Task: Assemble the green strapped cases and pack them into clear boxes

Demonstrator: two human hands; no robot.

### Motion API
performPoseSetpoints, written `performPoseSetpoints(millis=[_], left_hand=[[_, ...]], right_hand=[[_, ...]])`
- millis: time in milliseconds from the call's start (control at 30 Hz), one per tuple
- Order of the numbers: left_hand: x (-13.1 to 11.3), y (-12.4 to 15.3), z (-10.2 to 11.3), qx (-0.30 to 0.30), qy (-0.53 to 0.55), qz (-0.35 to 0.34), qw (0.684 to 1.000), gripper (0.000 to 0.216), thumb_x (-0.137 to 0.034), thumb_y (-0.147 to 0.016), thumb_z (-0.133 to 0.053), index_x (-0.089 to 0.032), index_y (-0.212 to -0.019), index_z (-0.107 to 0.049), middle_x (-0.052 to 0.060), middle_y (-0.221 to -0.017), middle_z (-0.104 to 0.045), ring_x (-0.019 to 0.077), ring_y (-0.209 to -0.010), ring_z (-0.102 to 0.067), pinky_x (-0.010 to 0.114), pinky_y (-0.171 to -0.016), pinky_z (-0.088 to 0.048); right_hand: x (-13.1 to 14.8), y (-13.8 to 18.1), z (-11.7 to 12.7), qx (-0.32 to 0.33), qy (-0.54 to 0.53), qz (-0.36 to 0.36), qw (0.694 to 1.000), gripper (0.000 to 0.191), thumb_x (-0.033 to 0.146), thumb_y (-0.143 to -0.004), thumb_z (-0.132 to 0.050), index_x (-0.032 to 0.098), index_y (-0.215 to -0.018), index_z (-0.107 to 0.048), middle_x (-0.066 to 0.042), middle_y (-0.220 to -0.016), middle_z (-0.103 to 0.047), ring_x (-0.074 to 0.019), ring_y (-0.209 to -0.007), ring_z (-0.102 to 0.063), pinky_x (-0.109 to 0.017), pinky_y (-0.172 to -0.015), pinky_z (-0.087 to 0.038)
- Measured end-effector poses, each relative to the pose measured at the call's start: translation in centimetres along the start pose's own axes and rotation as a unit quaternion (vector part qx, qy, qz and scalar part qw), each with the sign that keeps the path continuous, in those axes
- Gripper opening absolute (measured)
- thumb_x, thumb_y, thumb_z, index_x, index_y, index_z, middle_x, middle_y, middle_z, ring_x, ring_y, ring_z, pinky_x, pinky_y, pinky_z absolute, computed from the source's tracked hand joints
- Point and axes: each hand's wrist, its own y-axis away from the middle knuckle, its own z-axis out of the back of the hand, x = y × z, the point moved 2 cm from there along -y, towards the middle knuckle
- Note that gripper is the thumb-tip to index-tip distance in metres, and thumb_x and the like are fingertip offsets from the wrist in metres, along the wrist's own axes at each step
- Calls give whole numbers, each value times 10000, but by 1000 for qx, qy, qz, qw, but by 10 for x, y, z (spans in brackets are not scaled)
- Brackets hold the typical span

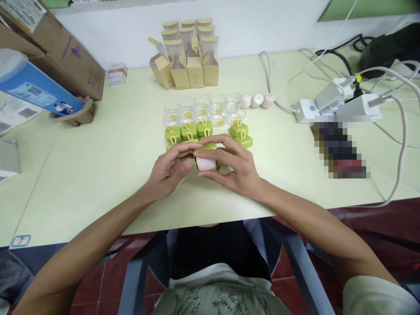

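My right hand (234, 168) and my left hand (169, 168) meet over the table's middle, fingers closed round a small pale pink rounded piece (206, 164) seated in a green case that is mostly hidden under them. Just behind lie a row of green cases with yellow loops (189, 130), and behind those a row of clear plastic covers (203, 109). Three more pink rounded pieces (257, 100) lie to the right of the clear covers.
Several open tan cartons (190, 65) stand at the back. Cardboard boxes (62, 52) and a blue box (36, 87) are stacked at left. A power strip (306, 111) with chargers and white cables (402, 144) fills the right side, beside a blurred dark object (339, 146).
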Motion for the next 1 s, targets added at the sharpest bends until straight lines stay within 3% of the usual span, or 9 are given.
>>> performPoseSetpoints(millis=[100,200,267,400,500,600,767,900,1000], left_hand=[[1,0,-1,-5,-5,-1,1000,395,-327,-1116,-690,-265,-1506,-684,135,-1489,-756,247,-1325,-779,362,-1124,-659],[2,-1,-2,-6,-1,-5,1000,390,-314,-1118,-688,-267,-1505,-682,129,-1483,-762,229,-1300,-790,340,-1110,-659],[2,-2,-3,-12,-3,-4,1000,382,-322,-1118,-690,-257,-1495,-683,131,-1468,-770,224,-1273,-801,335,-1097,-661],[4,-3,-3,-33,-29,14,999,386,-401,-1110,-703,-231,-1457,-697,139,-1403,-796,233,-1221,-817,332,-1042,-677],[6,-3,-2,-56,-49,20,997,375,-442,-1108,-699,-230,-1416,-721,128,-1360,-809,229,-1206,-816,334,-1039,-671],[9,-3,-1,-65,-69,26,995,397,-479,-1100,-702,-214,-1394,-732,130,-1321,-815,223,-1162,-814,337,-1026,-663],[12,-2,1,-70,-77,32,994,467,-530,-1073,-731,-204,-1407,-742,137,-1314,-817,226,-1145,-809,324,-1004,-657],[16,-4,5,-82,-112,9,990,477,-540,-1036,-780,-197,-1368,-796,119,-1212,-852,206,-1012,-816,313,-935,-663],[16,-5,6,-88,-110,-27,990,480,-515,-1021,-807,-207,-1389,-801,104,-1150,-869,185,-929,-815,299,-865,-672]], right_hand=[[1,1,-1,-3,-18,1,1000,357,353,-1060,-788,307,-1410,-733,-102,-1415,-663,-134,-837,-707,-330,-696,-690],[0,1,-2,7,-20,-16,1000,344,364,-1076,-764,316,-1415,-733,-104,-1431,-654,-135,-839,-703,-344,-709,-695],[-2,1,-1,22,-22,-29,999,365,425,-1072,-763,309,-1416,-736,-113,-1445,-655,-185,-965,-734,-370,-743,-709],[-4,-2,0,28,-41,-46,998,343,436,-1086,-740,312,-1406,-741,-106,-1424,-685,-273,-1314,-692,-472,-970,-708],[-1,-5,1,32,-68,-54,996,337,320,-1103,-709,311,-1440,-714,-116,-1448,-686,-268,-1369,-664,-422,-936,-700],[1,-6,1,29,-112,-80,990,387,306,-1082,-739,300,-1466,-697,-125,-1428,-695,-265,-1352,-667,-378,-879,-694],[-1,-6,-2,44,-205,-147,967,506,311,-1038,-807,319,-1525,-667,-119,-1464,-650,-246,-1326,-679,-383,-965,-684],[-7,-4,-5,57,-288,-236,926,484,430,-1051,-787,280,-1496,-669,-107,-1370,-692,-180,-1028,-753,-344,-852,-701],[-10,-4,-5,70,-358,-279,888,604,425,-971,-881,271,-1502,-638,-74,-1265,-733,-165,-960,-760,-323,-827,-700]])
